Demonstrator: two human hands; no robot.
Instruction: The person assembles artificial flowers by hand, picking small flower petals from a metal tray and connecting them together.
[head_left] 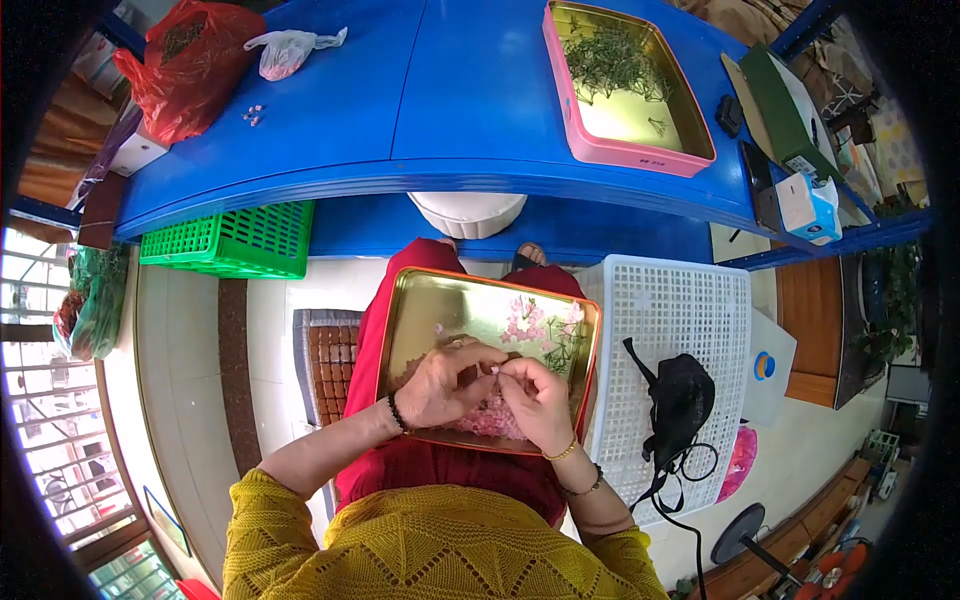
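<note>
Left hand [440, 388] and right hand [540, 402] meet over the lap tray [450, 297], a shallow gold tin with an orange-red rim across the thighs. Between them, above the tray, is a small pink piece [495, 370] (tiny, likely a blossom bit, no detail readable). Right fingers pinched together on it; left thumb and index come right up to the same spot, can't tell if they clamp it too.

In the lap tray: pink petals [490, 422] heaped at the near side, below the hands; looser pink blossoms [525, 322] toward the far right; some green stems [560, 358] by the right wall. Left hand partly hides the tray floor.

Blue worktop [480, 100] ahead. On it, right of centre: pink-sided tin [640, 158], dark green stem clump [612, 62] mostly at its far end, one small sprig nearer. On the left: red plastic bag [200, 75], small clear bag [287, 55] with pink contents beside it, a few small pinkish bits [253, 115] on the surface near both.

Below the worktop, left: green basket [265, 240]. Right of the person: white crate [675, 300], black bag [683, 395] with straps lying on top.
</note>
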